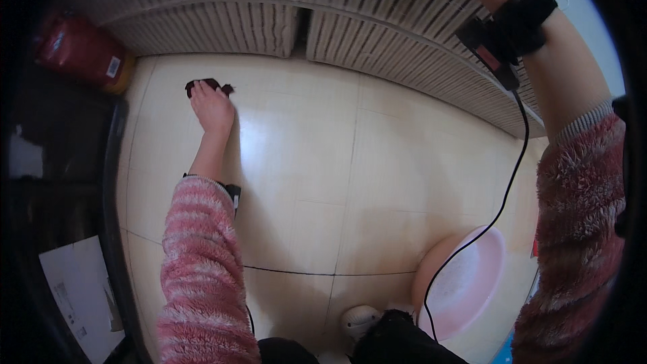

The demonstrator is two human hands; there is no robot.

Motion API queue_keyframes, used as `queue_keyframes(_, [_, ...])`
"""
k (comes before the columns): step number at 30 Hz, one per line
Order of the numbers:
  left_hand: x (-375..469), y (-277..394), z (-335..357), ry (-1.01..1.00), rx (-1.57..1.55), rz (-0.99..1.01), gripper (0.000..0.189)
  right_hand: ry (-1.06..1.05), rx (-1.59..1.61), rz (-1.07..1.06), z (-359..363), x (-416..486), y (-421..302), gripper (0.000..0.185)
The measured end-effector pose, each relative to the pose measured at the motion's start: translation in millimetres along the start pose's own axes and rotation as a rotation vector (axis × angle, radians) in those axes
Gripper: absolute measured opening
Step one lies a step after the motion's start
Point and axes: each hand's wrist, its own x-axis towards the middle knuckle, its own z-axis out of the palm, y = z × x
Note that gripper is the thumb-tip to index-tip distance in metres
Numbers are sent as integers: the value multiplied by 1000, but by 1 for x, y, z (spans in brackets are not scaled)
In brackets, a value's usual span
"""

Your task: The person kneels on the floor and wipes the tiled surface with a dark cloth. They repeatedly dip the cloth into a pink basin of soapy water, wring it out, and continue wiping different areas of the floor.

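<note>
My left hand point(213, 110) lies palm down on a dark cloth point(194, 88), pressing it against the tiled floor point(288, 162). Its fingers spread over the cloth, and a loose end sticks out to the right. My right arm point(571, 76) reaches up past the top edge, so my right hand is out of view. A black strapped device point(505, 30) sits around that forearm. From it a black cable point(516, 162) hangs down across the right side.
Ribbed grey-brown upholstered furniture point(384, 43) runs along the far side. A pink basin point(493, 263) with whitish, foamy-looking liquid stands at lower right, near a light shoe point(360, 319). At left are a red package point(81, 53), a glossy black unit point(60, 126) and a white carton point(81, 288).
</note>
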Motion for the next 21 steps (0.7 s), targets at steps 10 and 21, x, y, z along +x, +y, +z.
queue_keyframes(10, [-79,232,30,-246,-539,428,40,70,19,-36,8,0,7,9])
queue_keyframes(21, [-293,111,-154,-630,-656,1007,55,-216,-138,6,-37,-18,-26,13])
